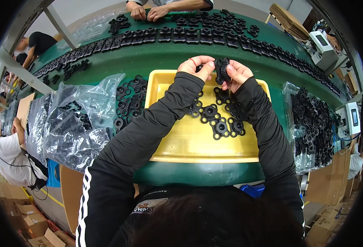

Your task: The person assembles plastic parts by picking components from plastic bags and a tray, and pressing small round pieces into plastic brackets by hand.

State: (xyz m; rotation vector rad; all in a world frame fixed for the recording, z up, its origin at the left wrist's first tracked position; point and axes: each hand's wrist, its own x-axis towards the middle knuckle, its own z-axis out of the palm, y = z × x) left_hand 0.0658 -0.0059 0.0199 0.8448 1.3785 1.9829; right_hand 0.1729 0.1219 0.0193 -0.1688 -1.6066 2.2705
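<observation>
In the head view, two bare hands met near the upper middle of the frame. The right hand (238, 75) had its thumb and fingers closed round one black part (222, 71), held above the upper rim of the yellow tray (204, 159). The left hand (196, 68) was pinched narrow at that part's left side; a dark bit showed among its fingers, but I could not tell whether it was a separate piece.

One tray stood at centre, holding at least six black plates (220, 128), some overlapping and partly hidden by the right sleeve. Its lower half was bare yellow floor, open out to the lower rim; a strip of green table (198, 175) lay below. Between the tray's upper rim and the long row of black assemblies (165, 35), too many to count, ran a clear green band.

At left, one clear plastic bag (80, 119) and a loose black heap (130, 99) crowded the tray's edge; at right, one heap of black pieces (313, 123) stood just beside it. Two white devices (350, 118) sat at the right, and a co-worker's two hands (159, 13) showed at the top.
</observation>
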